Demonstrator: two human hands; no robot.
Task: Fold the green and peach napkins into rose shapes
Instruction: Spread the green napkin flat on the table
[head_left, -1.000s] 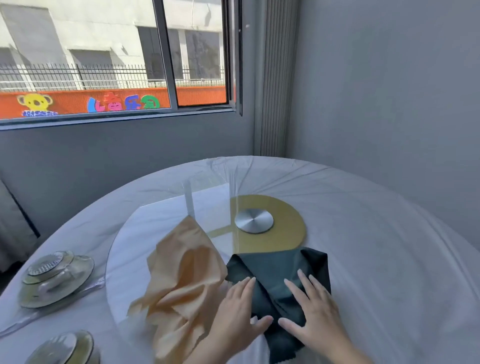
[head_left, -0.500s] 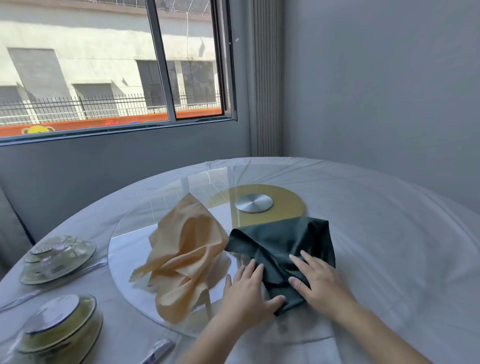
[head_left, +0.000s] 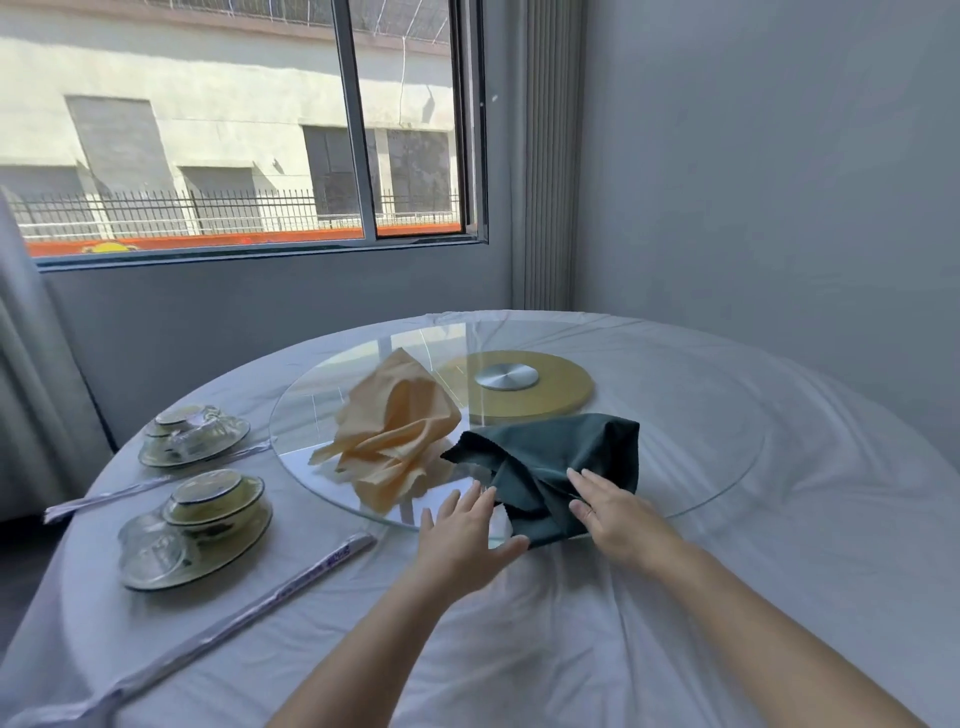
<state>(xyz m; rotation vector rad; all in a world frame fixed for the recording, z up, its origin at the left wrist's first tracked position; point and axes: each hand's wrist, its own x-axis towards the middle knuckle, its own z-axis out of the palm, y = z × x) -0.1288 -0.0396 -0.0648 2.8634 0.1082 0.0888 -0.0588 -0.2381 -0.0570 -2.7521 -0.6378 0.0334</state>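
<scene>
A white-clothed round worktop (head_left: 779, 545) carried a glass turntable (head_left: 727, 415) over a gold disc (head_left: 561, 397) with a silver hub (head_left: 506, 376). On the left stood two stacked dish sets (head_left: 208, 525) (head_left: 192, 434), a wrapped chopstick packet (head_left: 291, 582) just beside each. A window (head_left: 234, 130) lay beyond.

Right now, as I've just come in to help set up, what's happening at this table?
A person is working on the green napkin at the near edge of the glass turntable. The right hand lies on it, fingers straight; the left hand is flat just beside it. The peach napkin sits crumpled on the glass to the left, untouched. Neither is a rose yet.
</scene>
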